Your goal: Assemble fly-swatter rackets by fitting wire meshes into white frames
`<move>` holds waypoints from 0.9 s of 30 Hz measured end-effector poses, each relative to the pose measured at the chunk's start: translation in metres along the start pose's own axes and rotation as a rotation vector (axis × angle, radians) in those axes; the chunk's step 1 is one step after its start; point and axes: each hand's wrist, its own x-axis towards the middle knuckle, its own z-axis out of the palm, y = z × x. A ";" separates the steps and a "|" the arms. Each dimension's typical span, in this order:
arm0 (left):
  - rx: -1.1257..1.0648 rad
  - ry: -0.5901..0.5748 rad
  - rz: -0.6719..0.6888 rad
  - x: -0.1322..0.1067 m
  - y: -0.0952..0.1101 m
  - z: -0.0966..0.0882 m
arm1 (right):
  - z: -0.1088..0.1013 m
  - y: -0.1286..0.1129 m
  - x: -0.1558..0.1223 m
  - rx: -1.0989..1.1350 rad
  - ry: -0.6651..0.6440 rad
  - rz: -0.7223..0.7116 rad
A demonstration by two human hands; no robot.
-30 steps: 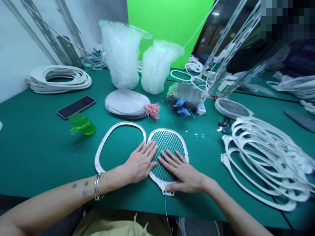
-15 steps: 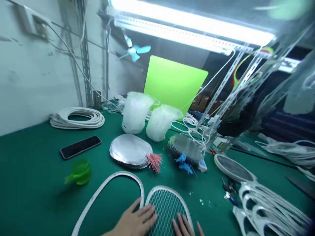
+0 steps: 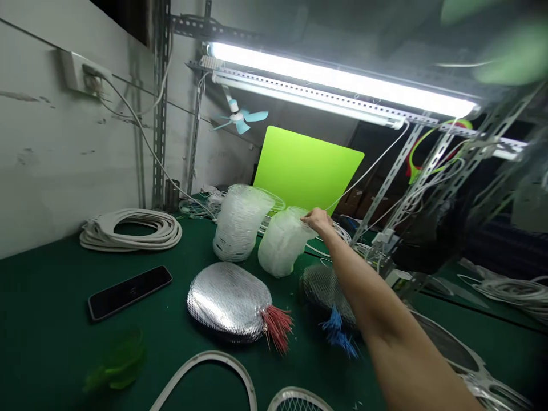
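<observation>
My right hand [image 3: 319, 220] reaches far forward to the right-hand stack of translucent white plastic pieces [image 3: 280, 245]. Its fingers are closed at the upper right edge of that stack, pinching the top piece. A second, taller stack of similar translucent pieces [image 3: 240, 225] stands just to the left. Near the bottom edge lie a bare white racket frame [image 3: 216, 357] and, beside it, a white racket head with metal mesh [image 3: 299, 399], both cut off by the picture. My left hand is out of view.
A pile of silver mesh sheets [image 3: 229, 297] with red wires [image 3: 278, 325] lies mid-table. Darker mesh sheets [image 3: 319, 288] with blue wires [image 3: 338, 334] sit under my forearm. Leftward are a phone [image 3: 131, 292], a white coil [image 3: 132, 231] and a blurred green object [image 3: 117, 359].
My right hand has left the meshed racket head and moved forward to the right translucent stack. My left hand has dropped out of view. The camera has tilted up.
</observation>
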 end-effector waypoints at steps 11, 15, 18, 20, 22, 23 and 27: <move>-0.002 -0.053 -0.043 0.047 -0.022 -0.016 | -0.010 0.012 -0.010 -0.052 0.169 -0.193; -0.016 -0.125 -0.072 -0.012 0.032 0.006 | -0.028 0.023 -0.082 0.003 0.299 -0.342; 0.058 -0.273 -0.104 -0.040 0.067 -0.001 | -0.022 0.057 -0.189 0.075 0.264 -0.497; 0.094 -0.330 -0.111 -0.044 0.077 -0.015 | -0.008 0.083 -0.274 0.197 0.217 -0.716; 0.080 -0.329 -0.100 -0.043 0.080 -0.030 | 0.009 0.108 -0.357 0.212 0.146 -0.765; 0.053 -0.315 -0.092 -0.042 0.079 -0.036 | 0.019 0.120 -0.392 0.176 0.107 -0.757; -0.167 -0.217 -0.156 -0.041 0.072 -0.053 | 0.059 0.155 -0.476 0.083 -0.002 -0.740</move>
